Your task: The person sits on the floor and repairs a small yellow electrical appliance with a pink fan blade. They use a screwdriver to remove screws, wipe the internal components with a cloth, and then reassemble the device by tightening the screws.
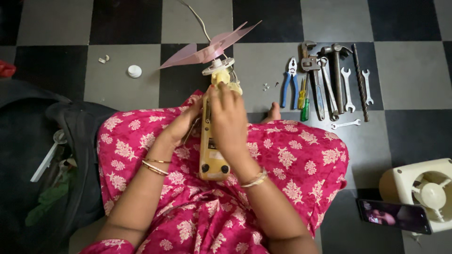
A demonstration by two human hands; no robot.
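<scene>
A small yellowish fan body [213, 162] lies lengthwise on my lap, its pink blades [207, 49] pointing away over the checkered floor. My right hand [229, 117] lies over the top of the body, fingers curled near the motor end. My left hand [181, 124] grips the body's left side, a thin metal tool seeming to stick out beneath it. A white cord [200, 21] runs from the fan toward the top edge.
Tools lie in a row at the right: blue-handled pliers [290, 80], screwdrivers [303, 96], wrenches [348, 87], a hammer [337, 70], a drill bit [360, 82]. Small screws [266, 86] sit near them. A cream exhaust fan [423, 190] and phone [394, 215] stand lower right; a dark bag [42, 155] left.
</scene>
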